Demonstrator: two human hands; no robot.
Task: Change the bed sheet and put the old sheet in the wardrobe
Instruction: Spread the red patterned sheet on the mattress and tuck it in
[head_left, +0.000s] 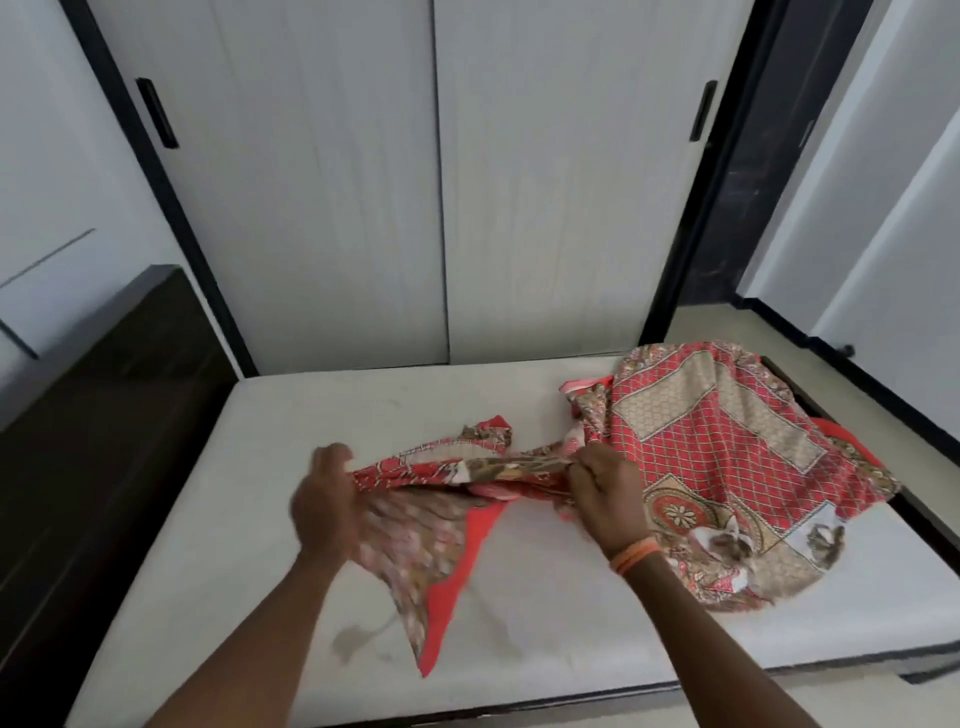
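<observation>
Both hands grip sheet (717, 447) on mattress (260, 467); wardrobe (436, 182) behind.

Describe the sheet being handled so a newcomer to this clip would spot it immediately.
Start at the bare white mattress in front of the closed wardrobe doors. The patterned red and beige bed sheet lies bunched on its right half, one edge stretched between the left hand and right hand. It is the only coloured fabric there.

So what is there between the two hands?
In the head view, a bunched stretch of the red patterned sheet runs from the left hand to the right hand, both gripping it above the bare mattress.
</observation>
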